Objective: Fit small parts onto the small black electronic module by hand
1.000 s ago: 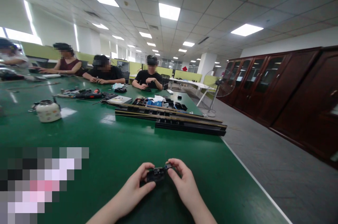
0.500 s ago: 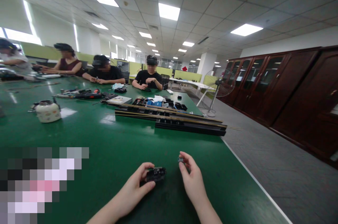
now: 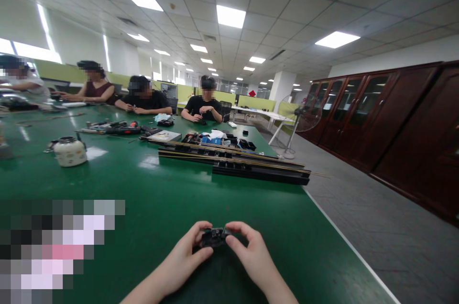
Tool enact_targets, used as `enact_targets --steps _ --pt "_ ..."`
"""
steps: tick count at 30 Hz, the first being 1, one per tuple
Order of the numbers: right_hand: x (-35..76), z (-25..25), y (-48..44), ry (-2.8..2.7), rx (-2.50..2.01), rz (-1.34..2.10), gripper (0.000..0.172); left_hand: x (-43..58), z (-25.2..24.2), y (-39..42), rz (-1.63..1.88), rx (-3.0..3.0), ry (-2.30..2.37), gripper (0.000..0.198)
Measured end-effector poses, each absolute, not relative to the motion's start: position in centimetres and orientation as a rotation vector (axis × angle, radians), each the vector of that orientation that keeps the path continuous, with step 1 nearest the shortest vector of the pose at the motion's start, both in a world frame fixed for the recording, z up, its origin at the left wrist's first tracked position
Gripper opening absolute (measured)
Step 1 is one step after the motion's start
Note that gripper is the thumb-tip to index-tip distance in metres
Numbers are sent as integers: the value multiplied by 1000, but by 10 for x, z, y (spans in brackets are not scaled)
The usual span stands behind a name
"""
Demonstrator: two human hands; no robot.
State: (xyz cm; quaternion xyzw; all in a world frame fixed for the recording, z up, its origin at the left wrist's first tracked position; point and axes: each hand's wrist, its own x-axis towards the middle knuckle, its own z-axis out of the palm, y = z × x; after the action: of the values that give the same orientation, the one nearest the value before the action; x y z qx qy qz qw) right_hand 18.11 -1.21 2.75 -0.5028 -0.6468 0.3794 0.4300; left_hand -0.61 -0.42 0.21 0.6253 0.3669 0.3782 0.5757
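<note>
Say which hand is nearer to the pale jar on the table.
Left. The left hand, holding the left side of the black part, lies to the right of the pale jar and nearer the camera; the right hand is farther right, at the part's right side.

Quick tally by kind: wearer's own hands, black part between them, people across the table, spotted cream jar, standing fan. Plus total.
Own hands: 2 (left hand, right hand)
Black part: 1
People: 4
Cream jar: 1
Standing fan: 1
Total: 9
</note>
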Motion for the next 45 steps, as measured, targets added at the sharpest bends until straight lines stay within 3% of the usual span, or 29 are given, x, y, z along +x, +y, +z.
enact_targets --steps 4,9,24,31,38,45 --pt "172 29 -15 -1583 -1146 1037 26 -7 1 -4 888 1476 862 36" --pt "170 23 -15 -1716 -1187 893 17 -7 0 -4 896 1480 874 36" --pt "174 35 -22 -2031 -1310 721 18 -3 6 -8 861 1458 857 31" --pt "174 31 -22 -1942 -1259 821 22 -3 9 -8 859 1451 882 31" --pt "175 23 -16 -1726 -1298 964 37 -6 3 -5 894 1409 837 35" --pt "177 19 -11 -1664 -1288 1031 31 -7 5 -6 903 1422 831 34"
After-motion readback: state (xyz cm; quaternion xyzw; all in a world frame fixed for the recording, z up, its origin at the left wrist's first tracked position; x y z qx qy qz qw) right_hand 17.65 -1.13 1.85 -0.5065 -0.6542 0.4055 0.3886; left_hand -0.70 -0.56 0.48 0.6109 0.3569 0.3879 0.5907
